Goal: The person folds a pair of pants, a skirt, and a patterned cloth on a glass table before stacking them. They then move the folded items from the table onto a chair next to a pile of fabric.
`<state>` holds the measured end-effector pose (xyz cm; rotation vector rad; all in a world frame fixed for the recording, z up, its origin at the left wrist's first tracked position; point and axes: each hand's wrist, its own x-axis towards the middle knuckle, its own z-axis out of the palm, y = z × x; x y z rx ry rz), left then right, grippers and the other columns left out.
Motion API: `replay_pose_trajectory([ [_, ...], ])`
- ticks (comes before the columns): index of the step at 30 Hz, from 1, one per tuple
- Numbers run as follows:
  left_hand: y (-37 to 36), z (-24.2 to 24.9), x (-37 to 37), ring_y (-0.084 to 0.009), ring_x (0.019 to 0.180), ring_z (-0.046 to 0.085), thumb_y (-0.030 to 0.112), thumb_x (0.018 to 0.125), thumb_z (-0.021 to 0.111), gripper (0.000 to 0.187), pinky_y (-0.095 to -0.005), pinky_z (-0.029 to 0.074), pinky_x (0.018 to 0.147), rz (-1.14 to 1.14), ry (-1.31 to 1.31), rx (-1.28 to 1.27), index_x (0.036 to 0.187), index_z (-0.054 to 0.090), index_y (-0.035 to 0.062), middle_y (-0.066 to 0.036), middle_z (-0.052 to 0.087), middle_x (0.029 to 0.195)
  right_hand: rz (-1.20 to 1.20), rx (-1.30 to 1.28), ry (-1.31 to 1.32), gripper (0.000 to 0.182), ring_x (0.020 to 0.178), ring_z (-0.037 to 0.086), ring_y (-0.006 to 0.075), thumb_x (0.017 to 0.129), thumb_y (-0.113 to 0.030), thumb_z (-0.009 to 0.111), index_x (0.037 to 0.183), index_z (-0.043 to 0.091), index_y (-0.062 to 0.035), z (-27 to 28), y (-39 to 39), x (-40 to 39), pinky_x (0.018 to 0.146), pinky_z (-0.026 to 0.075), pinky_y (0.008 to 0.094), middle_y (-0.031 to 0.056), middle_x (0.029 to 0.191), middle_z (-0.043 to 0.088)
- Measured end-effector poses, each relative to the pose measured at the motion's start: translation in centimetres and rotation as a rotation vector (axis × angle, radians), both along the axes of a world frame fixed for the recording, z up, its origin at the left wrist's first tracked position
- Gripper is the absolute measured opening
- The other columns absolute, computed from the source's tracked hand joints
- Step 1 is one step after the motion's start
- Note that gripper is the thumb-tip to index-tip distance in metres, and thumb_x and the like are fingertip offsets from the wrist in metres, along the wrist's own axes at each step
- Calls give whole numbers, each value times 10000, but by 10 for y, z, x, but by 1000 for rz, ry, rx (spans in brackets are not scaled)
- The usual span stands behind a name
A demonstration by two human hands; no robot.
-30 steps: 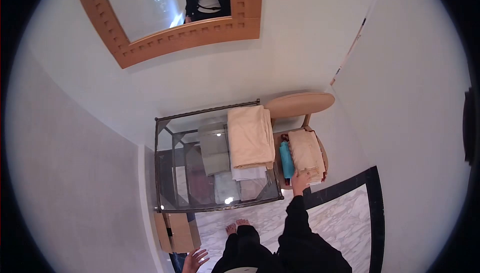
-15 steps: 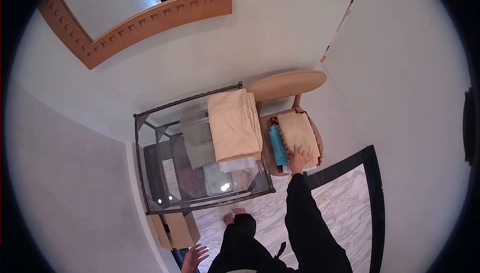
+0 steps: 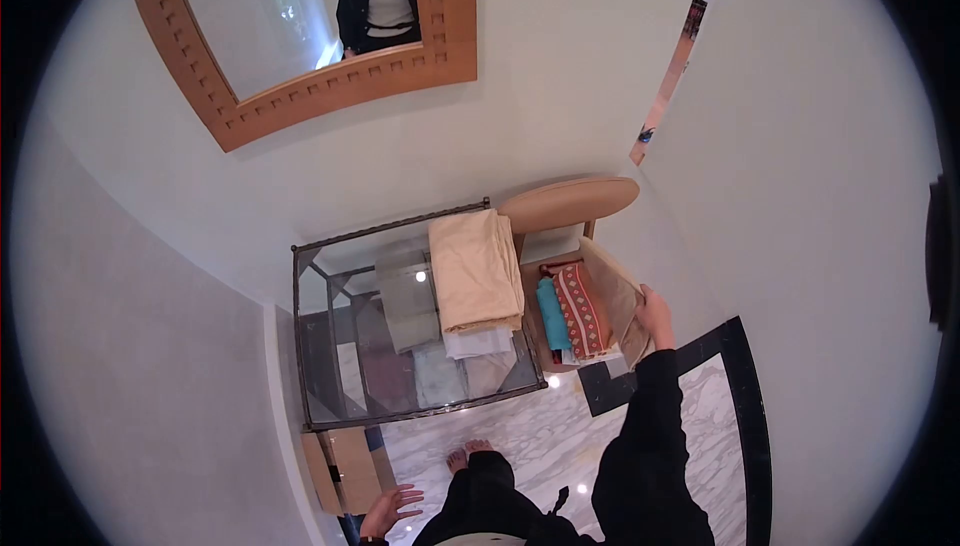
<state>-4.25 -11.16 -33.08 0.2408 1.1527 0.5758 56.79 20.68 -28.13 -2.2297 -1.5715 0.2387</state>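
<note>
My right hand [image 3: 654, 316] is closed on the edge of a beige cloth [image 3: 612, 281], which is lifted and tilted up at the right side of the chair seat. Beside it on the chair [image 3: 570, 202] lie a red patterned cloth [image 3: 580, 310] and a turquoise cloth [image 3: 552, 314]. Low in the view, my left hand [image 3: 392, 511] is held out with its fingers apart and nothing in it. A folded peach cloth [image 3: 475, 271] rests on the glass-topped table [image 3: 345, 331], left of the chair.
White cloth [image 3: 478, 343] shows below the peach stack. A cardboard box [image 3: 350, 461] stands under the table's lower left. A wood-framed mirror [image 3: 450, 16] hangs above, reflecting a person. The floor [image 3: 540, 434] is marble with a dark border [image 3: 750, 396].
My right hand has moved right and lifted the beige cloth, uncovering the red patterned cloth. The camera view has shifted, showing more of the mirror.
</note>
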Motion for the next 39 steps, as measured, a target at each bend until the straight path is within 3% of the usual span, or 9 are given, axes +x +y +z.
replay_pose_trajectory([
  [9,113,126,92,-331,1382,322,448,1022,312,598,-513,319,1103,-264,-602,186,1418,339,0,-226,319,1484,400,6,54,172,774,595,440,859,-160,559,932,633,-23,219,-109,-129,655,469,480,250,784,611],
  [12,133,161,128,-349,1385,306,482,1004,335,615,-527,287,1121,-150,-1058,28,1437,329,46,-229,278,1501,546,27,-3,235,748,619,397,800,-115,583,1021,641,-61,247,-150,-188,661,499,463,220,820,634],
  [15,147,162,145,-355,1371,325,483,994,370,614,-534,285,1118,-24,-1245,177,1443,328,65,-212,325,1483,741,56,8,395,721,651,344,760,-69,578,1155,598,-75,260,-196,-254,664,527,436,166,897,670],
  [17,150,144,140,-352,1364,335,487,990,378,619,-534,289,1113,138,-1345,245,1443,329,70,-202,344,1475,874,33,104,480,865,659,321,734,-78,621,1211,571,-70,224,-220,-287,724,530,428,157,1044,662],
  [20,144,125,117,-346,1361,339,494,989,375,621,-532,294,1109,223,-1288,368,1443,329,73,-196,349,1473,932,220,-120,537,1058,597,351,757,-151,679,1273,541,-89,207,-242,-330,858,495,444,150,1222,597],
  [26,127,111,88,-334,1355,347,506,987,370,627,-528,303,1099,237,-1118,511,1444,327,79,-185,359,1468,848,340,245,635,1164,521,403,846,-300,687,1377,434,-61,210,-229,-317,1016,397,428,183,1335,510],
  [28,122,108,86,-330,1353,350,511,986,368,629,-527,307,1096,226,-1071,521,1444,327,81,-181,362,1466,641,458,107,651,1205,519,342,855,-319,687,1378,432,-27,215,-214,-311,1009,404,388,213,1334,507],
  [34,108,102,81,-318,1347,359,523,984,363,635,-522,316,1086,194,-923,569,1445,326,87,-169,373,1461,581,-168,1119,541,1097,577,175,928,-327,631,1309,497,32,198,-192,-296,937,442,302,115,1218,614],
  [39,92,92,67,-308,1342,366,534,983,358,640,-519,324,1078,149,-708,639,1445,325,92,-159,381,1457,593,-139,1124,390,963,593,87,940,-268,626,1178,604,40,197,-199,-297,863,467,256,57,1068,673],
])
